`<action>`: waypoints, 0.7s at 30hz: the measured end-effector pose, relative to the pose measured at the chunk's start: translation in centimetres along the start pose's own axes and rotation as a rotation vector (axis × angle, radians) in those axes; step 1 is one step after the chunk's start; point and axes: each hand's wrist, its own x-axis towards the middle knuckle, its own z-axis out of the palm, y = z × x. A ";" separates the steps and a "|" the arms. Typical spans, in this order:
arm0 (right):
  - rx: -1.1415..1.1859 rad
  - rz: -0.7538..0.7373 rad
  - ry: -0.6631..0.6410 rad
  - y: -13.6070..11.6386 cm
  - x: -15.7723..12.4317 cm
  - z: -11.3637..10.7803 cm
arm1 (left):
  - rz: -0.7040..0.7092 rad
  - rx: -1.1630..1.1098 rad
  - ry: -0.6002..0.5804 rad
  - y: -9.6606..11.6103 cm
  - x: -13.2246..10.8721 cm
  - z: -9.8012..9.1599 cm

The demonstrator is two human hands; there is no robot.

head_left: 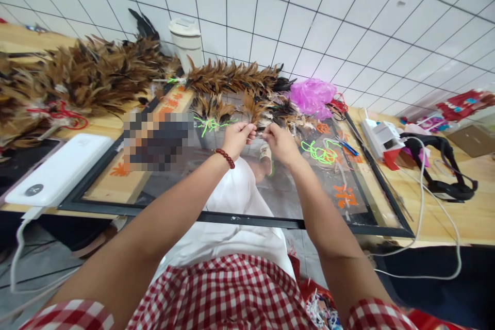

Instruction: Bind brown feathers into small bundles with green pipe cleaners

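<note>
Head view, left hand (238, 139): fingertips pinching the brown feather tuft (253, 107) near its base.
Right hand (281, 143): fingers narrow, just beside; too small to tell whether they close on anything.
Tuft: over the clear panel (284, 191).
Risk: a slackened pinch could scatter feathers.

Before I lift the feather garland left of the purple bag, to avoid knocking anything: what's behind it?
A lidded container at its left end, then tiled wall; feathers hide the container's base and anything low.

White power bank (62, 170), lidded cup (186, 42)
</note>
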 end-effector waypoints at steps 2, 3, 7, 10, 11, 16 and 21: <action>0.092 -0.013 0.050 0.2 0.1 -0.7 | -0.026 -0.002 -0.027 0.0 0.0 0.0; 0.126 -0.035 0.070 0.2 0.1 -0.9 | -0.037 -0.009 -0.040 0.0 0.0 0.0; 0.207 -0.123 0.101 0.2 0.2 -0.9 | -0.070 -0.018 -0.104 0.2 -0.3 0.0; 0.232 -0.145 0.111 0.1 0.1 -0.4 | -0.100 -0.006 -0.171 0.4 -0.7 0.0; 0.224 -0.146 0.116 0.2 0.0 -0.3 | -0.111 0.000 -0.195 0.4 -0.8 0.0; 0.059 -0.174 0.120 0.4 -0.2 -0.1 | -0.140 0.077 -0.281 0.5 -1.0 0.0; -0.032 -0.215 0.135 0.4 -0.2 -0.1 | -0.163 0.180 -0.337 0.2 -0.7 -0.1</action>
